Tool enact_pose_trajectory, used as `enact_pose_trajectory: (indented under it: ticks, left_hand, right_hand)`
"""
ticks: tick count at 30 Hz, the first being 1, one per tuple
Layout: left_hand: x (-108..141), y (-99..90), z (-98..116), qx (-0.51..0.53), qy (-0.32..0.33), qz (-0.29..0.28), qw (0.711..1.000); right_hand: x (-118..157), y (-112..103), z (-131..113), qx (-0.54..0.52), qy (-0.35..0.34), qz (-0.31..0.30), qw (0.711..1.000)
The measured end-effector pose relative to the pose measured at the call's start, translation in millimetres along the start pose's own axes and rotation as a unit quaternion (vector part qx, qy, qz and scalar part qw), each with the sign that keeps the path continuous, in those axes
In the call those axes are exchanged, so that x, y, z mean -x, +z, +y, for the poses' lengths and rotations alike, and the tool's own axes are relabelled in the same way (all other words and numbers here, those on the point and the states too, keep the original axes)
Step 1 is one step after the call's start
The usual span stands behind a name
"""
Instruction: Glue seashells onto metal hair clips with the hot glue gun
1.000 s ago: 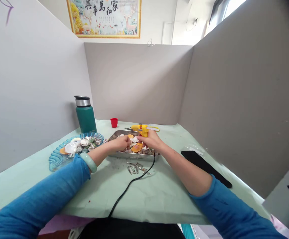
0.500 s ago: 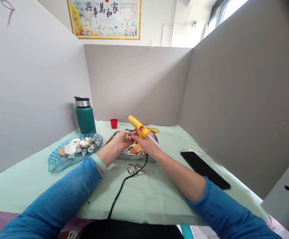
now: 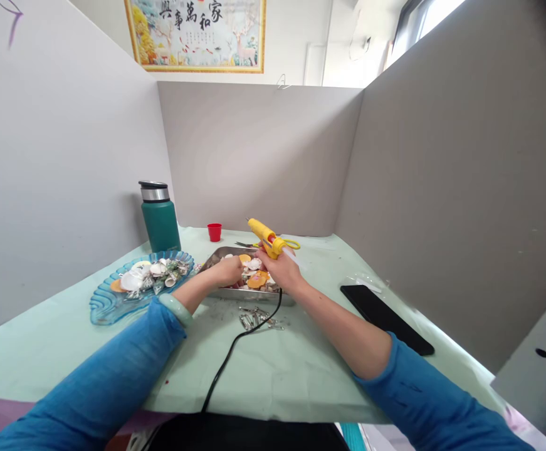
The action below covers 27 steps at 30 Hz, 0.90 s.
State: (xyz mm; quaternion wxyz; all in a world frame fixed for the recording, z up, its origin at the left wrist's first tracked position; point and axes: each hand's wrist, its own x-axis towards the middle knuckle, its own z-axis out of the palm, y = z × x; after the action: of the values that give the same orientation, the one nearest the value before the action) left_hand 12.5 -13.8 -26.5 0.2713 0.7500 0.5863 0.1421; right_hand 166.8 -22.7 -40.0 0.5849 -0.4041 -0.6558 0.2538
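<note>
Right fingers [image 3: 264, 253] clamped on glue gun [image 3: 261, 231]; left fingers [image 3: 239, 270], grip unclear, now lowered into tray [image 3: 254, 294].

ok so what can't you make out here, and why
All in the head view:
What the left hand holds, if anything: its own back hides it.
Lower handle of the glue gun: covered by the right hand.
Floor of the tray: shells cover it.
Far end of the cord: lost past the table's near edge.
Framed picture: top cut off by the image edge, small print too small.
</note>
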Motion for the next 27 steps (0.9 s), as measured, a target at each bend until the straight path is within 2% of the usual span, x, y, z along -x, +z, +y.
enact_pose_trajectory:
  ticks: [5, 7, 9, 11, 13, 16, 19, 22, 25, 27]
  left_hand:
    - [6.2, 5.4, 3.8, -0.077, 0.09, -0.017, 0.993]
    - [8.1, 7.4, 5.4, -0.094, 0.103, -0.006, 0.99]
    - [7.7, 8.7, 5.9, -0.084, 0.09, 0.011, 0.992]
    - [4.9, 8.6, 5.0, -0.03, 0.059, 0.032, 0.997]
    - [1.2, 6.7, 3.4, 0.07, 0.032, 0.037, 0.996]
    - [-2.4, 2.0, 1.6, 0.23, 0.021, -0.011, 0.973]
    - [-4.7, -1.5, 0.9, 0.316, 0.016, -0.034, 0.948]
    - [-9.9, -2.5, -1.2, 0.328, 0.01, 0.018, 0.944]
    - [-16.0, -2.4, -4.8, 0.265, 0.016, 0.095, 0.959]
    - [-17.5, -1.5, -6.7, 0.213, 0.023, 0.099, 0.972]
  right_hand:
    - [1.5, -8.2, -4.8, 0.028, 0.02, -0.004, 0.999]
    - [1.3, -11.3, -7.4, 0.025, 0.033, 0.0, 0.999]
    - [0.6, -13.1, -9.5, 0.01, 0.045, 0.001, 0.999]
    - [-0.3, -14.0, -10.3, -0.004, 0.052, -0.001, 0.999]
    - [-1.2, -14.4, -9.2, -0.011, 0.058, -0.006, 0.998]
    - [-3.0, -15.2, -4.4, -0.012, 0.058, -0.013, 0.998]
    - [-5.2, -16.5, 0.6, -0.024, 0.059, -0.018, 0.998]
    - [-7.0, -18.4, 1.9, -0.024, 0.055, -0.013, 0.998]
    - [-8.0, -20.2, 0.5, -0.022, 0.048, -0.009, 0.999]
    - [-8.4, -20.8, 0.0, -0.022, 0.046, -0.01, 0.999]
